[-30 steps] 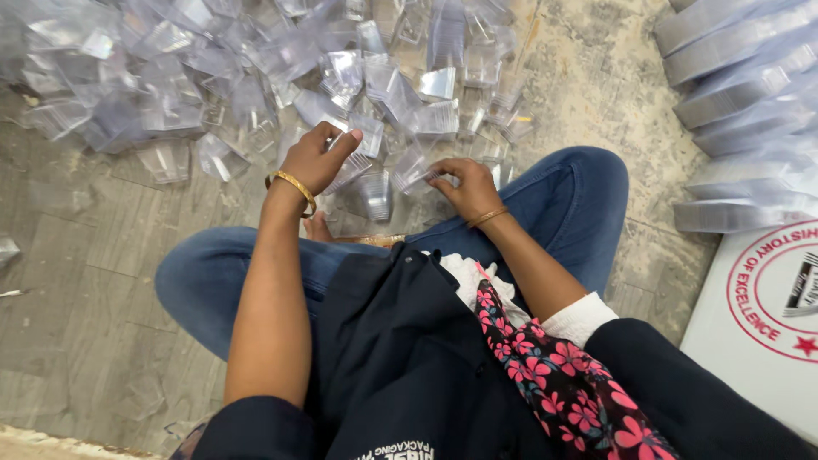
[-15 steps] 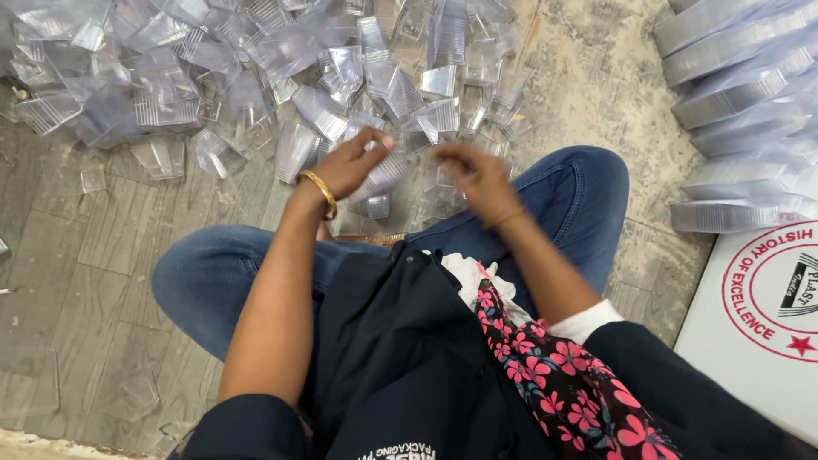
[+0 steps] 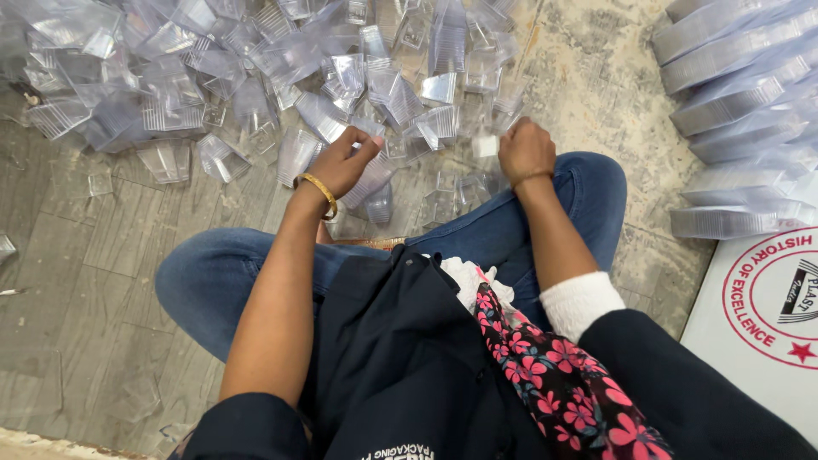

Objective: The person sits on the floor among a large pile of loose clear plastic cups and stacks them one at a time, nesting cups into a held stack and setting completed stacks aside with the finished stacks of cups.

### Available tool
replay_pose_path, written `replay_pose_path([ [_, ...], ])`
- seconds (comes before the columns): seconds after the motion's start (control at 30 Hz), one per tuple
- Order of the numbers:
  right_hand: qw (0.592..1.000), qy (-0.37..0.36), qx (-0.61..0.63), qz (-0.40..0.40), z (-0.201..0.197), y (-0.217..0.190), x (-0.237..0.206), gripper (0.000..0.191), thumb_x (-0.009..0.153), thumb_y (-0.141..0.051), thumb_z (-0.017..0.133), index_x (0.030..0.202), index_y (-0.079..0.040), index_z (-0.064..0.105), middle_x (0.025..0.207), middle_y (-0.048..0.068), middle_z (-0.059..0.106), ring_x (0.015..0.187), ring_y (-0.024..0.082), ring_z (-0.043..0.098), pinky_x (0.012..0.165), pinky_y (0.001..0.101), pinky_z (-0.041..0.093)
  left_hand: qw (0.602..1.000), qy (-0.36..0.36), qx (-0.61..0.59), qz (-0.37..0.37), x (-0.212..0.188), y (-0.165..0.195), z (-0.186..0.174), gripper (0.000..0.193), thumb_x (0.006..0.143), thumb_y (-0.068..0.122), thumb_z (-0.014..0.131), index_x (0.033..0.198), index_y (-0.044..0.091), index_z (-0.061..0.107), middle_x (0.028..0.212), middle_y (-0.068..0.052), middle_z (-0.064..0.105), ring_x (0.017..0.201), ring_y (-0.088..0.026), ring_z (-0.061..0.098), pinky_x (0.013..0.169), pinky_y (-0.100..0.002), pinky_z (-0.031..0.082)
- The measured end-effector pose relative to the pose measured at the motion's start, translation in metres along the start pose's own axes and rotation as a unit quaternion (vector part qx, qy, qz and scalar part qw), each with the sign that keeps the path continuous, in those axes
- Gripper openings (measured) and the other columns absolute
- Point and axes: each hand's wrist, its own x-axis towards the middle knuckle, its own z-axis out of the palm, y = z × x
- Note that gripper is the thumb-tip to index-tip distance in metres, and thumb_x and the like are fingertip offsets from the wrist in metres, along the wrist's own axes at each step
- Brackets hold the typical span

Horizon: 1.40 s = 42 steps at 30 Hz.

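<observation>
Right hand point(image 3: 526, 150) now farther forward, left hand point(image 3: 345, 164) on clear cups point(image 3: 366, 179) as before

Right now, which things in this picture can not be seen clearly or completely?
Head view only:
- Right hand: closed, back to the camera; what its fingers hold, if anything, is hidden.
- Left hand: fingers rest on a stack of clear cups; their number blurs together.
- Pile of clear cups: cut off by the top and left edges.
- Stacked clear trays: cut off by the right edge.
</observation>
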Motion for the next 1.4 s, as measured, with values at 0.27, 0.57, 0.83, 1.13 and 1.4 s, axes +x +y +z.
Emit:
replay_pose_path([
  [0.27,0.879,-0.196,0.421,-0.109,0.023,-0.073,-0.074,0.015,0.096,-0.016,0.071,0.102,-0.003,0.074,0.084,0.011,0.069,0.073,0.020,0.067,0.068,0.0341,0.058,0.959,-0.147,-0.114,0.212,0.003,-0.002,0.034,0.050,0.104,0.050,0.054,0.141,0.016,0.056,0.135,-0.011,0.062,0.120,-0.027,0.058,0.098,-0.040,0.045],
  [0.57,0.954,-0.044,0.019,-0.295,0.007,-0.056,0.011,0.077,0.070,-0.022,0.088,0.140,-0.015,0.056,0.149,0.022,0.039,0.139,0.043,0.033,0.100,0.0612,0.037,0.988,0.047,-0.099,0.108,0.011,-0.002,0.012,0.042,0.103,0.049,0.051,0.121,0.012,0.063,0.107,-0.006,0.073,0.101,-0.017,0.067,0.090,-0.032,0.049],
  [0.83,0.950,-0.077,0.029,-0.301,0.023,-0.046,-0.003,0.070,0.067,-0.028,0.091,0.128,-0.017,0.058,0.144,0.015,0.044,0.141,0.039,0.034,0.110,0.0636,0.032,0.993,0.055,-0.088,0.052,0.006,0.006,0.010,0.045,0.102,0.050,0.054,0.118,0.010,0.065,0.089,-0.006,0.067,0.083,-0.016,0.060,0.078,-0.031,0.047],
  [1.13,0.914,-0.099,0.269,-0.287,-0.004,-0.042,-0.023,0.070,0.074,-0.024,0.089,0.134,-0.011,0.056,0.127,0.013,0.057,0.120,0.032,0.059,0.101,0.0435,0.052,0.992,0.058,-0.092,0.069,0.005,0.008,0.008,0.049,0.101,0.054,0.054,0.116,0.009,0.064,0.085,-0.003,0.067,0.078,-0.014,0.058,0.074,-0.031,0.047],
  [1.4,0.922,-0.119,0.287,-0.232,-0.028,-0.034,-0.022,0.067,0.076,-0.019,0.086,0.137,-0.011,0.057,0.134,0.011,0.063,0.125,0.028,0.062,0.097,0.0440,0.052,0.991,0.068,-0.087,0.079,0.006,0.009,0.007,0.049,0.100,0.055,0.054,0.117,0.010,0.064,0.092,-0.007,0.072,0.086,-0.018,0.066,0.080,-0.033,0.050],
])
